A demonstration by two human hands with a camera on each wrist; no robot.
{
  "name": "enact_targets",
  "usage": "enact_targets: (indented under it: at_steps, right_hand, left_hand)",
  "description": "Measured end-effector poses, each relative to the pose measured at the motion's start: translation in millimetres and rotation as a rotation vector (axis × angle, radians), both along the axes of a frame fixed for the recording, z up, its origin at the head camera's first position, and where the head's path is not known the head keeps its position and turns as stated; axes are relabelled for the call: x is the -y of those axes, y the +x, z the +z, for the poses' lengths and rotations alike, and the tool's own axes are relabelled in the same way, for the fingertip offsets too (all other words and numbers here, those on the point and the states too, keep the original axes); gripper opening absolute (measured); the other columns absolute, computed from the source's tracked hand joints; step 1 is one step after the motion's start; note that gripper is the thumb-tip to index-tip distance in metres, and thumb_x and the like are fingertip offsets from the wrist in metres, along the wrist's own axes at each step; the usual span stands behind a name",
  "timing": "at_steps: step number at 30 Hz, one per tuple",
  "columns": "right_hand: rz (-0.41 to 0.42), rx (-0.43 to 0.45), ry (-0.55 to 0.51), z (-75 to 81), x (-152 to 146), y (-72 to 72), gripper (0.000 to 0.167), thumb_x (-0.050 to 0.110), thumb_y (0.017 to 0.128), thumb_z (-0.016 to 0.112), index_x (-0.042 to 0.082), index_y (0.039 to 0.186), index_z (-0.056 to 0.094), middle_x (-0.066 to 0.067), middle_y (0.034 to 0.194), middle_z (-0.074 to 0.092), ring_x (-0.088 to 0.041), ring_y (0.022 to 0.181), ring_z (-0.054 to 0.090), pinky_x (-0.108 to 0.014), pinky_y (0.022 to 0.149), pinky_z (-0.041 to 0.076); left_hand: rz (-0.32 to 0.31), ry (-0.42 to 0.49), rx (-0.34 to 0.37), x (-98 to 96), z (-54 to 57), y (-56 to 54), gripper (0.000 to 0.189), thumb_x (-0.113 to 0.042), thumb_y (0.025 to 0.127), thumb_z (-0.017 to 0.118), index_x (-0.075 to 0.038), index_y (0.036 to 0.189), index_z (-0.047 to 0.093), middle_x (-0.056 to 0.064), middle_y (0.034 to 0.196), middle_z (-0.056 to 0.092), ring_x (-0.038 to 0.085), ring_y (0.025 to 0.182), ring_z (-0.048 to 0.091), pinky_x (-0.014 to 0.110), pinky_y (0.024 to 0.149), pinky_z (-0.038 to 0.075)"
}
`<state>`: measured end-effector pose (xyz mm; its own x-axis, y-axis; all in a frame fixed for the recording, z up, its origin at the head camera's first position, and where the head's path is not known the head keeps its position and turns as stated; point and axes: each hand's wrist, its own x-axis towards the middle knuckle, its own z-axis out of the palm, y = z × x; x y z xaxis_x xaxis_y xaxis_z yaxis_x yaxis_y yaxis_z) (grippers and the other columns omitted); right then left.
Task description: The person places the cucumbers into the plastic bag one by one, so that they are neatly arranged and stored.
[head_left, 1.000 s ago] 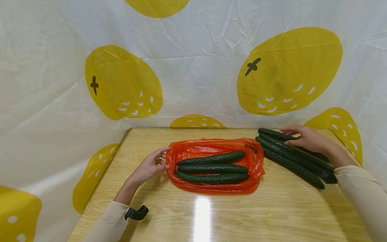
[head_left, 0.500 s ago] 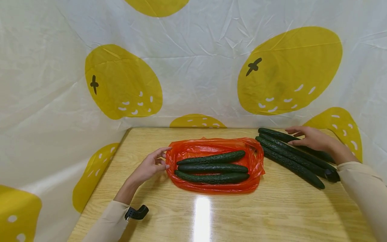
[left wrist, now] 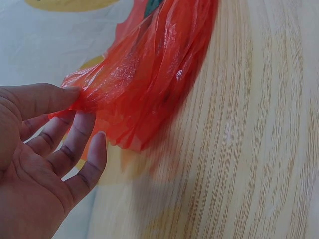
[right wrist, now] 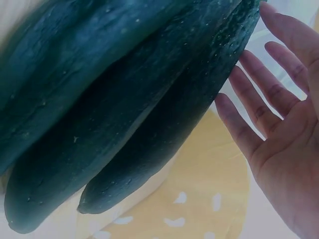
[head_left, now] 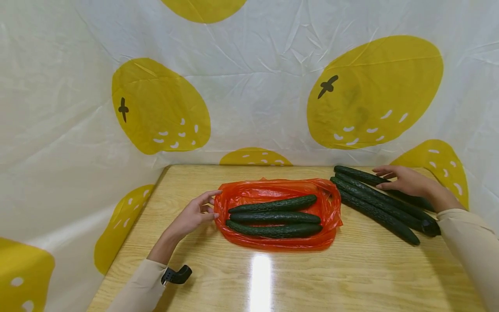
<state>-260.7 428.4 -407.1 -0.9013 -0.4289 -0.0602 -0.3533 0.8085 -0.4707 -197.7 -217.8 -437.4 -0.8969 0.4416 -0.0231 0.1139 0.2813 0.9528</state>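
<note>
In the head view, an orange-red plastic bag lies spread on the table with three dark green cucumbers inside its rolled rim. My left hand is at the bag's left end. Seen from the left wrist, the thumb lies over the edge of the bag and the fingers sit under it, pinching the plastic. At the right, several more cucumbers lie side by side on a slant. My right hand is over the rearmost cucumber, its fingers nearly straight with tips along that cucumber's side.
The wooden table ends at the back against a white cloth printed with yellow fruit, which also stands at both sides. A black strap sticks out from the left sleeve. Glare marks the front of the table.
My right hand has moved slightly to the right along the rear cucumbers, and the near ends of those cucumbers have shifted a little rightward. The left hand and the bag stay as they were.
</note>
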Motion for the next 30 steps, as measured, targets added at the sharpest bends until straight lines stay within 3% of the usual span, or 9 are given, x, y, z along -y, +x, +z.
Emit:
enact_targets:
  at_steps: [20, 30]
  right_hand:
    - [-0.015, -0.016, 0.039, -12.1, -8.3, -5.6, 0.049, 0.014, 0.096, 0.07, -0.011, 0.136, 0.055, -0.029, 0.123, 0.064, -0.048, 0.112, 0.061, -0.065, 0.092, 0.048]
    - [-0.019, 0.002, 0.042, -14.3, -7.2, -9.4, 0.047, 0.008, 0.094, 0.071, -0.013, 0.132, 0.056, -0.035, 0.118, 0.064, -0.053, 0.11, 0.061, -0.065, 0.09, 0.049]
  left_hand:
    - [0.0, 0.006, -0.004, 1.4, -2.0, 1.1, 0.067, 0.006, 0.092, 0.069, -0.006, 0.153, 0.043, 0.022, 0.118, 0.049, 0.028, 0.091, 0.061, 0.029, 0.073, 0.057]
    - [-0.005, 0.004, -0.005, 3.7, -2.0, 1.5, 0.068, 0.007, 0.092, 0.068, -0.005, 0.153, 0.042, 0.019, 0.117, 0.05, 0.026, 0.092, 0.063, 0.036, 0.076, 0.059]
